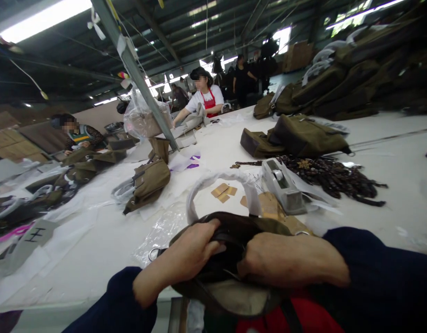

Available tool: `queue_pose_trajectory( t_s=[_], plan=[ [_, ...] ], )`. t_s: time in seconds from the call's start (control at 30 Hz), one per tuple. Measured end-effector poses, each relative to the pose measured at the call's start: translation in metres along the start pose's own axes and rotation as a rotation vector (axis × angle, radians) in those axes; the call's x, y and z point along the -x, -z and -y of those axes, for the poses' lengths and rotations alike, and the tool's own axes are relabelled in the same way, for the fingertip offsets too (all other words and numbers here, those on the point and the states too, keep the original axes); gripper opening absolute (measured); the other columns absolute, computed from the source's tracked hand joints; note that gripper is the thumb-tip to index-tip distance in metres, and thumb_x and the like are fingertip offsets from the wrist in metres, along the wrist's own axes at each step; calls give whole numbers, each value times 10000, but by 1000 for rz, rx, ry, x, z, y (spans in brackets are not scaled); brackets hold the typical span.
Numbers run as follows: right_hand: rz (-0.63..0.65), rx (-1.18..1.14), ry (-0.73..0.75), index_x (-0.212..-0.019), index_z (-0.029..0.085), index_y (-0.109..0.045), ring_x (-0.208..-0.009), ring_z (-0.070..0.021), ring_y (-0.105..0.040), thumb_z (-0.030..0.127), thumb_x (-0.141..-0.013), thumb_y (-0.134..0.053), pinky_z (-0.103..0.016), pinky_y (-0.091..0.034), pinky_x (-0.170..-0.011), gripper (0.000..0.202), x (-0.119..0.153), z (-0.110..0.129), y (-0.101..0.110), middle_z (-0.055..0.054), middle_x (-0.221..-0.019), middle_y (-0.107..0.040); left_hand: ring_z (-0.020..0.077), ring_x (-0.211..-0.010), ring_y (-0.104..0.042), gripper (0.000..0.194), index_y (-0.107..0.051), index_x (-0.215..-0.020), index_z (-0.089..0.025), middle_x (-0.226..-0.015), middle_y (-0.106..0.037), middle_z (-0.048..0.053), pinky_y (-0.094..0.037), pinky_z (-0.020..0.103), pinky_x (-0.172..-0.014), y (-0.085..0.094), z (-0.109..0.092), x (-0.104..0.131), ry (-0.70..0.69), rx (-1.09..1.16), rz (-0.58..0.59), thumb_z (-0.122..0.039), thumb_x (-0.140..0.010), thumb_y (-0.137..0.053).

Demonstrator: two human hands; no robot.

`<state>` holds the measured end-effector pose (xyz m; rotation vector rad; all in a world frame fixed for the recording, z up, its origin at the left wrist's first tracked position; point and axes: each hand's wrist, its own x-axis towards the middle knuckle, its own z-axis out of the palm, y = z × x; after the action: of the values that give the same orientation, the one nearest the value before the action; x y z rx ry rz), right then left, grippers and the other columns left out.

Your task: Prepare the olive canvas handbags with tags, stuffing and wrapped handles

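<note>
Left hand (194, 249) grasps an olive-and-brown fabric bag (220, 268) at its open rim — right hand (279, 259) reaches inside, fingers hidden, grip indeterminable; grey blocky tape dispenser (283, 187) beyond it.

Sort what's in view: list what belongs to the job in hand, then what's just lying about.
In hand:
- open bag, with its white-wrapped handle
- left hand and right hand, both at its opening

Untouched, seemingly just lying about:
- tape dispenser
- small brown cards
- dark strap pile
- olive bags further off
</note>
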<state>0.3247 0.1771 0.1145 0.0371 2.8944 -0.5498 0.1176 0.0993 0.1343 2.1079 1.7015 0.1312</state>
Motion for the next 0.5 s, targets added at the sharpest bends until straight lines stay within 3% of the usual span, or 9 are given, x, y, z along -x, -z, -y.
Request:
queue_pose_trajectory(
  t_s=[0.13, 0.27, 0.37, 0.5],
  plan=[
    [0, 45, -53, -951, 155, -733, -672, -181, -664, 112, -911, -521, -286, -300, -524, 220, -3, 3, 7, -80, -824, -750, 284, -1025, -648, 247, -567, -1150, -155, -1107, -682, 124, -508, 402, -896, -11, 5, -10, -101, -109, 135, -241, -931, -492],
    [-7, -12, -20, -969, 158, -727, -735, -187, -682, 111, -901, -539, -285, -355, -575, 206, -4, -2, 7, -83, -886, -753, 329, -1118, -625, 412, -577, -1211, -143, -1212, -662, 160, -501, 433, -958, -10, 5, -14, -137, -90, 206, -399, -890, -605],
    [-132, -121, -55, -999, 178, -701, -781, -193, -688, 172, -930, -516, -277, -405, -619, 198, -4, -13, -3, -71, -917, -742, 267, -1207, -578, 459, -519, -1297, -213, -1295, -624, 100, -457, 387, -1044, 2, 0, -5, -162, 30, 89, -396, -891, -631],
    [-261, -126, -232, -1079, 134, -628, -830, -228, -699, 169, -953, -455, -301, -458, -683, 216, -13, -21, -11, -125, -982, -719, 228, -1218, -543, 390, -525, -1265, -253, -1360, -545, 71, -464, 382, -1040, 7, -6, 19, -101, -38, -113, -216, -890, -625]
  ],
)
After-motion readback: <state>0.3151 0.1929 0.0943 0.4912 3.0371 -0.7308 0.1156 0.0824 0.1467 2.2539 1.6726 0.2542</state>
